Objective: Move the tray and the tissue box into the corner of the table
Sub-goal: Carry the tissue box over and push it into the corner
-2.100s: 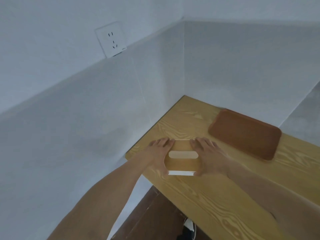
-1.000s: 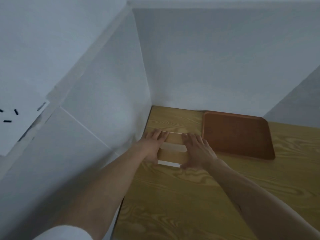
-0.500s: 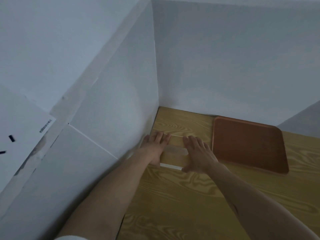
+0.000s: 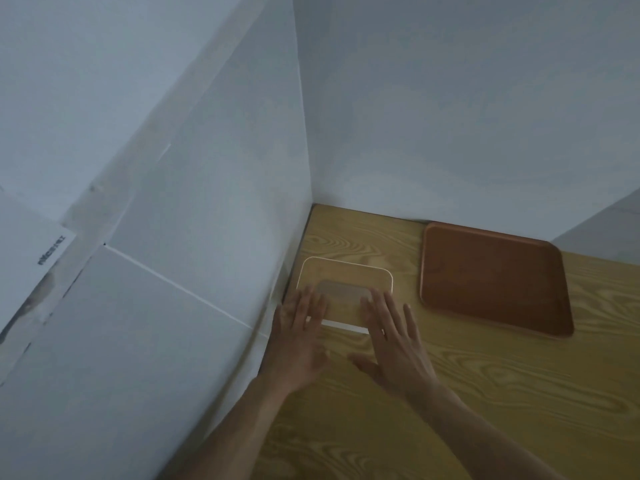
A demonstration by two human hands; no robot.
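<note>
A tissue box (image 4: 344, 284) with a wooden top and a pale rim is sitting on the wooden table (image 4: 485, 393), close against the white wall (image 4: 194, 271) on the left and a little short of the corner where that wall is meeting the back wall (image 4: 467, 116). A strip of bare table is showing between the box and the back wall. The slot in the middle of the lid is looking greyish.

The left hand (image 4: 299, 336) is lying flat with its fingers spread, the fingertips resting over the near left part of the box, right beside the wall. The right hand (image 4: 393, 336) is also open and flat, fingers splayed, its tips covering the near right part of the box and its thumb pointing left over the table. Neither hand is gripping anything; whether the palms are pressing on the box or hanging just above it is hard to tell because both are slightly blurred. Both bare forearms are reaching in from the bottom edge.

A brown tray (image 4: 491, 278) is lying flat on the table to the right of the box, apart from it, with its far edge up against the back wall.
</note>
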